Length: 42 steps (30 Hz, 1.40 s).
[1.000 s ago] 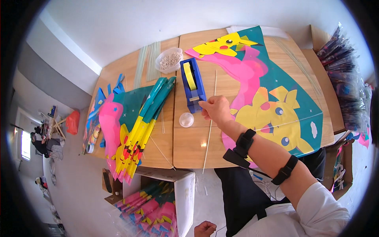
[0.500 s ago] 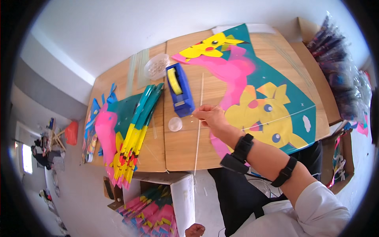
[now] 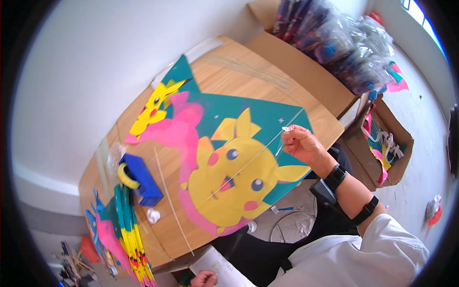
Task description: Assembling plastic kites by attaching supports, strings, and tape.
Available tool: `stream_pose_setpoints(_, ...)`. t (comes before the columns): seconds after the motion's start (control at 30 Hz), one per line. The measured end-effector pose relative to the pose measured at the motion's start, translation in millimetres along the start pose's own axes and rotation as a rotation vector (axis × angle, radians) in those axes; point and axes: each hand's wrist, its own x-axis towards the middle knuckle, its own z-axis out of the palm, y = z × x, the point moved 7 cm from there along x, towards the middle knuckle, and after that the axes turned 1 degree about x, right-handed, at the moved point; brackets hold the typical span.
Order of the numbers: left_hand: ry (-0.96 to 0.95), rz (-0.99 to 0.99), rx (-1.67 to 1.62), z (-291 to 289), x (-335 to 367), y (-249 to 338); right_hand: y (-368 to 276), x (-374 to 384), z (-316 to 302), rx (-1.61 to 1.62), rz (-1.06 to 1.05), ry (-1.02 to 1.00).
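Above the right corner of a printed kite (image 3: 224,107), my right hand (image 3: 303,145) pinches a small white piece (image 3: 286,129); its exact kind is unclear. The kite lies flat, teal and pink with yellow cartoon figures. A thin white rod (image 3: 248,168) runs slantwise over the large yellow face toward that corner. My left hand (image 3: 204,278) is low at the bottom edge, off the table, its fingers curled. What it holds, if anything, I cannot make out.
Left on the table are a blue tape dispenser (image 3: 143,182), a small white roll (image 3: 153,215), a loose thin rod (image 3: 173,201) and several folded kites (image 3: 129,229). Cardboard boxes (image 3: 306,71) with plastic-wrapped bundles (image 3: 334,48) stand at the right. A white box (image 3: 222,268) sits below.
The view has swung to the right. My right hand has gone from beside the tape dispenser to the kite's right corner, with the white piece between its fingers. My left hand remains low.
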Motion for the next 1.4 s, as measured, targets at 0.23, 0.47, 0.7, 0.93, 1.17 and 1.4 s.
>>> stream_pose_setpoints(0.23, 0.011, 0.124, 0.124, 24.4, 76.6, 77.6, -63.9, 7.3, -60.0, 0.245, -0.088, -0.014)
stream_pose_setpoints(0.47, -0.031, 0.091, 0.082, 46.0, 114.8, 105.0, -99.9, 25.5, -76.2, 0.133, -0.243, 0.058)
stream_pose_setpoints(0.7, -0.028, 0.114, 0.095, 49.7, 130.0, 106.2, -115.6, 29.3, -80.8, -0.225, -0.432, 0.197)
stream_pose_setpoints(0.93, 0.028, 0.137, 0.129, 45.4, 164.0, 109.7, -130.1, 40.8, -81.1, -1.103, -0.699, 0.456)
stream_pose_setpoints(1.17, 0.081, 0.163, 0.131, 35.7, 200.2, 94.1, -126.2, 33.2, -65.5, -1.333, -0.858, 0.633)
stream_pose_setpoints(1.4, 0.076, 0.179, 0.109, 42.1, 207.3, 88.5, -128.8, 31.1, -63.3, -1.399, -0.857, 0.667)
